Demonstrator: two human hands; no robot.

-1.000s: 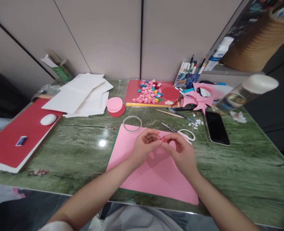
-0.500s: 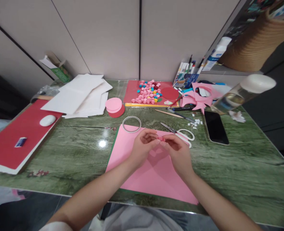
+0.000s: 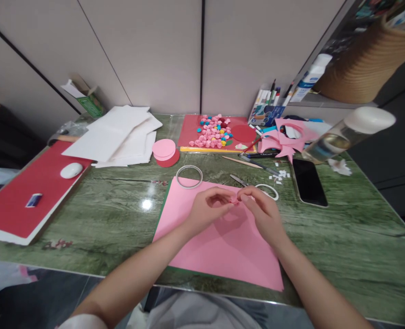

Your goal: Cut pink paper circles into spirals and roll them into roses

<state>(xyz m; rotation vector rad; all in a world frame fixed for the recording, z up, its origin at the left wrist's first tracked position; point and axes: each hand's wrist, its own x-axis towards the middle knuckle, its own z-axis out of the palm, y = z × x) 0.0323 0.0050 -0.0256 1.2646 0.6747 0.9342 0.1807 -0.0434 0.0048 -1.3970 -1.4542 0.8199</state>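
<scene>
Over the pink paper sheet [image 3: 219, 249], my left hand [image 3: 207, 210] pinches a small curled piece of pink paper [image 3: 234, 201] between thumb and fingers. My right hand [image 3: 266, 212] is closed at the other side of that piece, its thumb and forefinger pressed together at the edge. The fingers partly cover the piece. White-handled scissors [image 3: 270, 192] lie beyond my right hand, their lower handle hidden behind it. A roll of tape [image 3: 189, 177] rests across the sheet's far left edge.
Farther back, many small pink, blue and yellow paper rolls [image 3: 214, 131] sit on a red sheet [image 3: 189, 132]. Pink and red paper circles [image 3: 164, 150] lie left of them. A phone [image 3: 309, 183] and a clear bottle [image 3: 339, 137] stand right. White papers [image 3: 109, 132] lie left.
Both hands have shifted slightly right. My right fingertips have moved from pressing on the pink piece to its right edge, a little apart from my left thumb.
</scene>
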